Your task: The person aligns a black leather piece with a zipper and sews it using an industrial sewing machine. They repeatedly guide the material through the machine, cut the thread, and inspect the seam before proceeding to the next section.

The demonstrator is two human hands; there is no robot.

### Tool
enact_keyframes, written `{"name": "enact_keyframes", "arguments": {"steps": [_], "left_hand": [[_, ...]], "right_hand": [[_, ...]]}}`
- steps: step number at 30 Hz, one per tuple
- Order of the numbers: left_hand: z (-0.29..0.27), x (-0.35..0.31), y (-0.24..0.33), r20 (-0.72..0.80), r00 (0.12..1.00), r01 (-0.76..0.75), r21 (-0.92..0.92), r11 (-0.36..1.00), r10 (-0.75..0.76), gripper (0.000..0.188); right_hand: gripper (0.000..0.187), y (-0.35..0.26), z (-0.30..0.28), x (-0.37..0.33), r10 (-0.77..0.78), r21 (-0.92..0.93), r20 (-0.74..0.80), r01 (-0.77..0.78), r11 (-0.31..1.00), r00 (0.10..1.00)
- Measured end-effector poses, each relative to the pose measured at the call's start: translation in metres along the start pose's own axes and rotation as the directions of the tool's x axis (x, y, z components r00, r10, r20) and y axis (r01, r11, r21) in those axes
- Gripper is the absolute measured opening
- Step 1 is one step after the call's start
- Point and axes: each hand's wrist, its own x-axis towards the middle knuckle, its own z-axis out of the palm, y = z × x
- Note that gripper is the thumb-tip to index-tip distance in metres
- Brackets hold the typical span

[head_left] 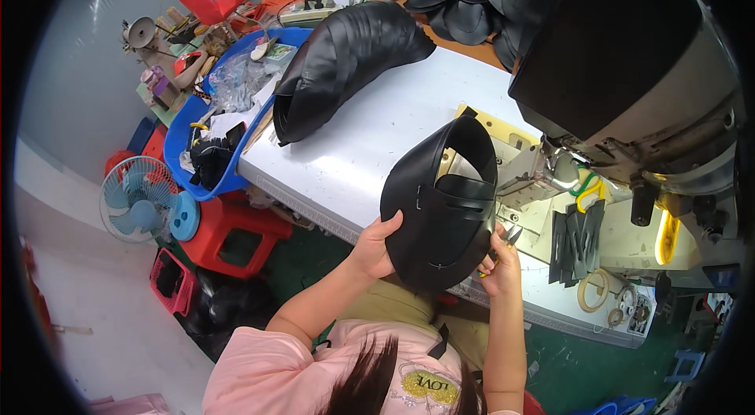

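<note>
In front of me is a black leather-like piece [429, 230] with a looped upper band, a slotted flap and pale marks on its face. My left hand [376, 246] grips its left edge, thumb on the front. My right hand [501, 262] is closed at its lower right edge around small thread snips [513, 235], whose metal blades stick up past the fingers; whether it also pinches the piece is hard to tell. Just beyond the piece is the metal sewing head of an industrial sewing machine [543, 171].
A nested stack of curved black pieces [346, 61] lies on the white table [322, 171]. Black strips [576, 242] and yellow-handled scissors [590, 193] sit right of the machine. To the left are a blue bin [185, 120], a fan [141, 203] and a red stool [228, 234].
</note>
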Motion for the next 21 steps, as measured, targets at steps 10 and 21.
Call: {"name": "enact_keyframes", "arguments": {"steps": [10, 21], "left_hand": [[-0.016, 0.009, 0.015, -0.071, 0.996, 0.057, 0.026, 0.998, -0.055, 0.052], [-0.025, 0.025, 0.022, -0.072, 0.997, 0.035, 0.047, 0.998, -0.031, 0.048]], "right_hand": [[0.023, -0.006, -0.006, -0.015, -0.053, -0.220, 0.048, 0.062, 0.974, 0.997], [0.015, -0.031, -0.046, -0.060, -0.414, -0.626, -0.119, 0.255, 0.737, 0.903]]}}
